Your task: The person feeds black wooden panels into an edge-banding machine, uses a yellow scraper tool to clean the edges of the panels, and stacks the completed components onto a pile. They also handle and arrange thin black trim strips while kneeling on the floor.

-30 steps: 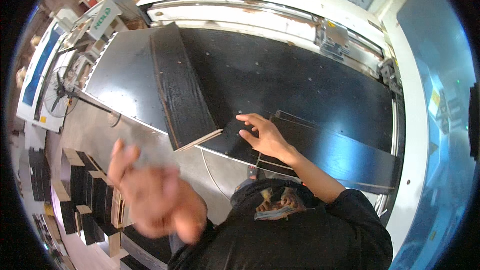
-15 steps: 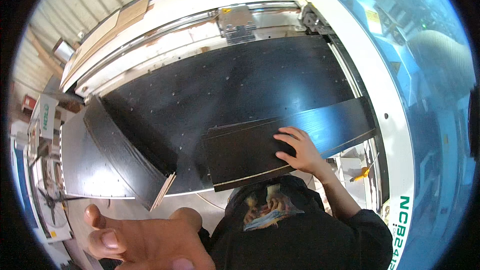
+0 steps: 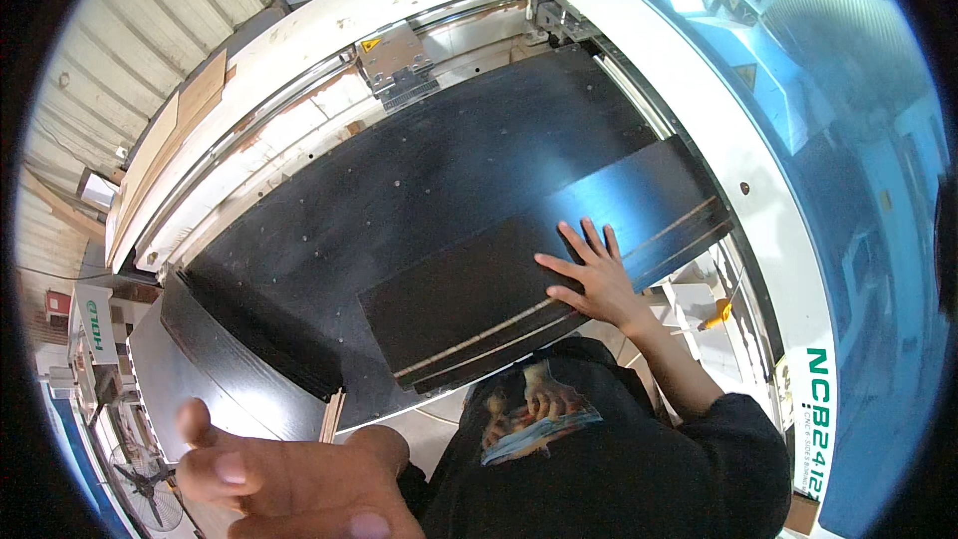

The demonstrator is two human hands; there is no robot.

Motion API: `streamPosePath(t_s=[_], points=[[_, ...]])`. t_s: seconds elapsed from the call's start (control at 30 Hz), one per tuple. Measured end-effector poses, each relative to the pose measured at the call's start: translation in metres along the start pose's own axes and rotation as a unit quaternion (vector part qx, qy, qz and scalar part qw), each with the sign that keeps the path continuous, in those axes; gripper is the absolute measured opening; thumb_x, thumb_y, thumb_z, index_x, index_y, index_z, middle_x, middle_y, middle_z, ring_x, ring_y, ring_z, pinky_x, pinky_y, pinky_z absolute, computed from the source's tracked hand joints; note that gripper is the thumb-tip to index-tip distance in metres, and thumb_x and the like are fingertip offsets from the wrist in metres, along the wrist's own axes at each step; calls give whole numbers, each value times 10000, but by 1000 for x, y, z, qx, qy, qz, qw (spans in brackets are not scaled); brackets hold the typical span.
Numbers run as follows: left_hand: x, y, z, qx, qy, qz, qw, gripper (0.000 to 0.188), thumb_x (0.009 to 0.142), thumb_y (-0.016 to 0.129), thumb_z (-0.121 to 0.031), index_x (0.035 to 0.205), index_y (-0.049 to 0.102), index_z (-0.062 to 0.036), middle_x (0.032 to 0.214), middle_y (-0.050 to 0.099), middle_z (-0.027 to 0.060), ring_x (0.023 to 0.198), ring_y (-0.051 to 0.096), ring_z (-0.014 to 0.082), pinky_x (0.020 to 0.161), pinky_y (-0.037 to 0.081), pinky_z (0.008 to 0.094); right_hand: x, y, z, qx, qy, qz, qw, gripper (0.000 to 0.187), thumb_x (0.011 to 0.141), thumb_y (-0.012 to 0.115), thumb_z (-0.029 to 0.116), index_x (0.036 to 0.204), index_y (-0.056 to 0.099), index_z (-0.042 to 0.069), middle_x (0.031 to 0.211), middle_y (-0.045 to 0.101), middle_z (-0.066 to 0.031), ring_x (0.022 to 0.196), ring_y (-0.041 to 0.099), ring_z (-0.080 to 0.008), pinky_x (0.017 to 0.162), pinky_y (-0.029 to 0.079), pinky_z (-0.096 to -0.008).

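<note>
My right hand [image 3: 594, 277] lies on the top dark board [image 3: 469, 289], fingers spread and flat, holding nothing. Under this board is at least one more dark board, and their pale grooved or edged strips [image 3: 489, 334] show along the near side. My left hand [image 3: 299, 484] is raised close to the camera at lower left, its fingers apart and loosely bent, with nothing visible in it. Beyond my left hand stands a row of dark boards [image 3: 239, 359], leaning together with pale ends at the near corner.
The boards rest on a black machine bed [image 3: 399, 180] dotted with pale specks. Along its far side runs a rail with a metal carriage [image 3: 394, 65]. A white frame [image 3: 689, 90] with a blue translucent cover [image 3: 848, 140] rises at right. A fan [image 3: 148, 487] stands at far left.
The top board has slid away from me, baring a second edge along the near side. My right fingers have spread wider. The view has turned; my left hand keeps its pose.
</note>
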State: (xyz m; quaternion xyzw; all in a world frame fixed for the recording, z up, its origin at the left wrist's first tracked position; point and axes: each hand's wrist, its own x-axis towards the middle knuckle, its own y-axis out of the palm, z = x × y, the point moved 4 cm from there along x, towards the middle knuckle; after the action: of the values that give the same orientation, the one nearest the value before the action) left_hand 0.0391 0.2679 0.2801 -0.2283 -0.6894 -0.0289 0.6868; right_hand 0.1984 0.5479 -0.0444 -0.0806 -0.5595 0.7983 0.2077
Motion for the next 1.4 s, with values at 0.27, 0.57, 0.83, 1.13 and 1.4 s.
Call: streamPosePath(t_s=[0.27,0.57,0.83,1.13,1.4], points=[[4,10,2,-4,10,13,1000,613,1023,338,-714,1072,610,-167,830,599,-7,820,582,142,1070,384,564,58,4,-2,-37,-38,5,999,650,916,596,685,1490,539,384,1662,320,-135,1544,204,-447,1234,96,-658],[-17,17,1,99,-242,77,962,270,885,655,-548,912,672,-280,949,665,-20,1250,529,298,1167,262,627,66,-7,-3,-36,-116,48,991,513,967,622,510,1459,567,374,1551,493,-120,1449,426,-396,1196,304,-588],[-8,14,10,141,-224,115,957,154,826,755,-330,969,701,-342,868,638,-108,1190,539,233,1138,325,593,136,24,-62,-42,-72,104,991,478,970,654,432,1440,587,380,1589,449,-110,1489,366,-395,1186,311,-612],[8,25,12,71,-110,137,982,615,1019,316,-724,1106,587,-178,932,602,-23,883,589,129,1116,361,571,193,51,-81,-114,3,179,977,695,950,661,526,1569,349,480,1711,186,-133,1543,220,-450,1181,285,-672],[-57,103,129,120,-285,108,945,227,882,764,-237,1019,743,-57,933,723,132,1004,676,317,934,498,420,241,67,-125,-125,10,82,989,546,1056,542,349,1554,365,488,1696,239,-111,1542,254,-405,1180,283,-679]])
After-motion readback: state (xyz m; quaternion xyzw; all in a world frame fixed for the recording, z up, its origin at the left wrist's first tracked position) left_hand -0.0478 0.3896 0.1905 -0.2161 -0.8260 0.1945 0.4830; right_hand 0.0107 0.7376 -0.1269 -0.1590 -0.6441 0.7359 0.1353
